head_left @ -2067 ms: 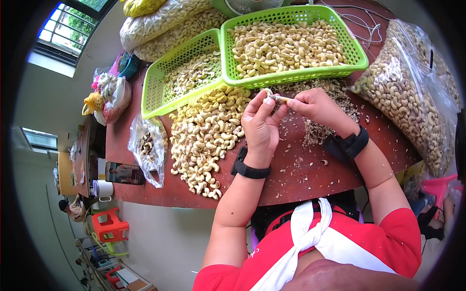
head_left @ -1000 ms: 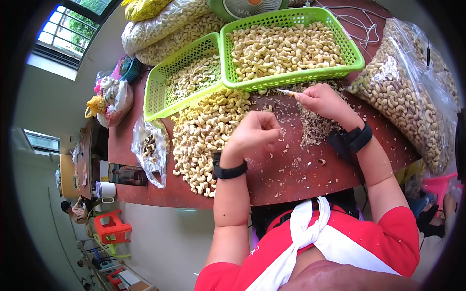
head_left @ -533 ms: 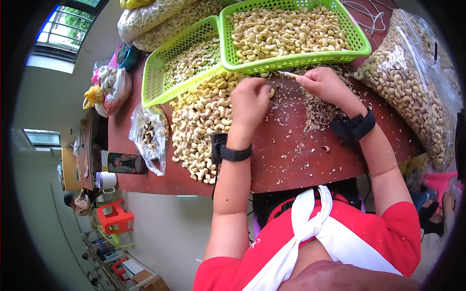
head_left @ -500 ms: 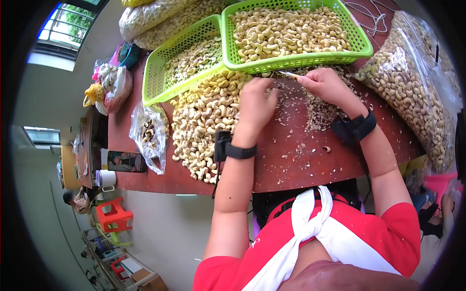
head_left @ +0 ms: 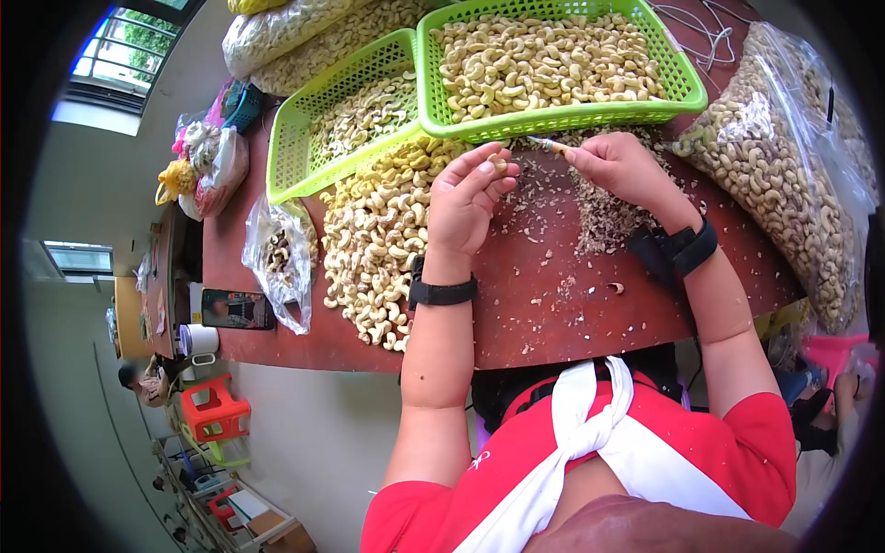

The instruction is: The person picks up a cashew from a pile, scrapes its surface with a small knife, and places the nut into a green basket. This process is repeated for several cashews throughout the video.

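Note:
My left hand [head_left: 466, 198] is raised over the red table [head_left: 535, 304], pinching a single cashew nut [head_left: 499, 166] between thumb and fingertips. My right hand [head_left: 622, 166] grips a small knife [head_left: 551, 145] whose tip points left toward the nut, a short gap away. A loose heap of cashews [head_left: 383, 240] lies just left of my left hand. Under my right hand is a pile of brown skin scraps [head_left: 604, 217]. Both wrists wear black bands.
Two green baskets of cashews [head_left: 544, 64] [head_left: 355, 124] stand at the far side. A large clear bag of cashews [head_left: 784, 175] lies right; more bags [head_left: 304, 46] far left. A small plastic bag [head_left: 277, 267], a phone [head_left: 230, 309] and a cup [head_left: 198, 339] sit near the left edge.
My left hand reached down to the cashew heap, picked up one nut and lifted it toward the knife. My right hand stayed nearly in place with the knife.

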Motion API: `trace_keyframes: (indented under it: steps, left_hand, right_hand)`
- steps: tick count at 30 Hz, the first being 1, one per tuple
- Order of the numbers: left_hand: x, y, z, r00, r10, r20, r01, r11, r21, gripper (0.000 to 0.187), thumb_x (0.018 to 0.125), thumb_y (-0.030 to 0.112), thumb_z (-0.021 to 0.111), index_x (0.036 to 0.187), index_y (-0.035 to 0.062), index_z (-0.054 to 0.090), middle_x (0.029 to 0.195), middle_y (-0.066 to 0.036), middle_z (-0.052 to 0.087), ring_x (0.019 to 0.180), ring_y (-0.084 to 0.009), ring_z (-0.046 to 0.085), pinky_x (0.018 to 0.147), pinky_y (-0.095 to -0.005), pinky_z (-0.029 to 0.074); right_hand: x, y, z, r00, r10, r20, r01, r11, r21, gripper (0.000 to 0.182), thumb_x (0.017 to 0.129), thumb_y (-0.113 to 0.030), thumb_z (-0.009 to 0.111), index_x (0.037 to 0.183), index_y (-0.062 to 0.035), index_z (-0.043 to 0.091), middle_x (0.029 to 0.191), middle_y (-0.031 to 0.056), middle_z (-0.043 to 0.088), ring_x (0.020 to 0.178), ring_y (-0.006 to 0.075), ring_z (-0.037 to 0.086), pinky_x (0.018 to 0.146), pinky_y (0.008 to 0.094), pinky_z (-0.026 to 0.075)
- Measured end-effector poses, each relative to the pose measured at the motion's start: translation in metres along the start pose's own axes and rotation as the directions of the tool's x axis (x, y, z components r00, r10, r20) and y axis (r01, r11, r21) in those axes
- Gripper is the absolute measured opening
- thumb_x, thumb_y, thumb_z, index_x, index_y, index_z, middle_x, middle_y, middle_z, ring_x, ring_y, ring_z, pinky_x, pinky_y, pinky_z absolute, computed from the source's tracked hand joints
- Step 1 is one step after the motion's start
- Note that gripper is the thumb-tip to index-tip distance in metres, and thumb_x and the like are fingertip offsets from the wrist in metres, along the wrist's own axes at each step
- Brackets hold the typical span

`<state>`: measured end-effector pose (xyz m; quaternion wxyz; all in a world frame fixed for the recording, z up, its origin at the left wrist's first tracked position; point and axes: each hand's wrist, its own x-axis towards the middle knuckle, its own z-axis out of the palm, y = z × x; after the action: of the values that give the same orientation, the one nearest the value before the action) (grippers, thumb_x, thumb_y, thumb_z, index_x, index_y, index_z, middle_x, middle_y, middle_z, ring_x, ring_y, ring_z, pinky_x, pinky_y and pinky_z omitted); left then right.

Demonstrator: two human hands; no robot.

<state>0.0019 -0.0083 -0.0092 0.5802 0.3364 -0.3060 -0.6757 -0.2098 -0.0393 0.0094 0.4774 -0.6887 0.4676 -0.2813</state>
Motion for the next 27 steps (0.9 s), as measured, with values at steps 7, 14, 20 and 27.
trace_keyframes:
  steps: [7, 14, 20, 27]
  left_hand:
    - [0.0, 0.0, -0.007, 0.996, -0.052, 0.078, 0.061, 0.99, -0.125, 0.033, 0.081, 0.001, 0.047, 0.113, -0.0025, 0.045, 0.098, -0.016, 0.057, 0.081, -0.0214, 0.058, 0.069, -0.0281, 0.05]
    - [-0.002, 0.002, -0.004, 0.998, 0.004, 0.056, -0.005, 1.0, 0.022, 0.027, 0.078, 0.0, 0.051, 0.105, -0.0035, 0.052, 0.093, -0.013, 0.057, 0.072, -0.015, 0.056, 0.061, -0.0234, 0.047]
    - [-0.004, 0.03, 0.007, 0.927, -0.373, -0.046, 0.208, 0.407, 0.89, 0.025, 0.074, 0.001, 0.058, 0.099, -0.0007, 0.056, 0.079, -0.007, 0.059, 0.061, -0.0073, 0.053, 0.054, -0.0177, 0.043]
    - [0.022, 0.012, 0.01, 0.927, 0.329, 0.181, -0.249, 0.177, 0.952, 0.017, 0.074, 0.01, 0.059, 0.087, -0.0024, 0.061, 0.067, -0.01, 0.062, 0.066, -0.0153, 0.061, 0.059, -0.0251, 0.047]
  right_hand:
    - [0.002, 0.001, 0.002, 0.998, 0.033, 0.044, -0.034, 0.999, 0.014, 0.041, 0.082, -0.033, 0.054, 0.056, -0.0014, 0.051, 0.047, -0.0048, 0.038, 0.045, 0.0038, 0.032, 0.04, 0.0237, 0.027]
    - [0.002, -0.001, 0.009, 0.994, 0.064, 0.094, -0.07, 0.996, 0.063, 0.04, 0.082, -0.032, 0.054, 0.056, -0.0023, 0.052, 0.047, -0.0057, 0.038, 0.045, 0.0032, 0.032, 0.04, 0.0225, 0.027]
    - [0.001, 0.001, -0.001, 0.998, 0.042, 0.05, -0.043, 0.999, 0.012, 0.041, 0.083, -0.032, 0.053, 0.054, -0.0035, 0.048, 0.047, -0.0059, 0.037, 0.045, 0.0031, 0.031, 0.04, 0.0223, 0.027]
    - [0.0, 0.003, -0.008, 0.998, -0.037, -0.052, 0.04, 0.998, 0.055, 0.044, 0.082, -0.034, 0.053, 0.051, -0.0047, 0.043, 0.045, -0.0041, 0.036, 0.043, 0.0048, 0.03, 0.039, 0.0241, 0.026]
